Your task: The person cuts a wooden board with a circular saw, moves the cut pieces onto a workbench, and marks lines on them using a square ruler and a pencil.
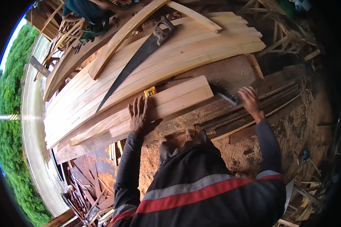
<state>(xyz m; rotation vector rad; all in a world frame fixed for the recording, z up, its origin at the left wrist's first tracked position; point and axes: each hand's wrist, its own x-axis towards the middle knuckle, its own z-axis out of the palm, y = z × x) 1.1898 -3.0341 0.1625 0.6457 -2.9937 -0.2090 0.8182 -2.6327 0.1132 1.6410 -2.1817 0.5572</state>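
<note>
My left hand [138,115] lies flat with fingers spread on two pale planks [178,96] placed side by side. A yellow tape measure [150,91] sits just beyond its fingertips. To the right, my right hand [250,101] is curled at the handle end of a hammer [227,96], which is blurred by motion. The hammer's dark head is close to the right end of the planks; whether it touches them I cannot tell. A handsaw [140,56] with a worn wooden handle rests across a wide row of light boards [185,53] farther away.
Loose curved boards [129,38] lie over the row at the back. Another person [89,11] is by a green power tool [91,33] at upper left. Dark strips [261,102] lie right, sawdust [223,125] covers the ground, and scrap wood [89,196] is piled lower left.
</note>
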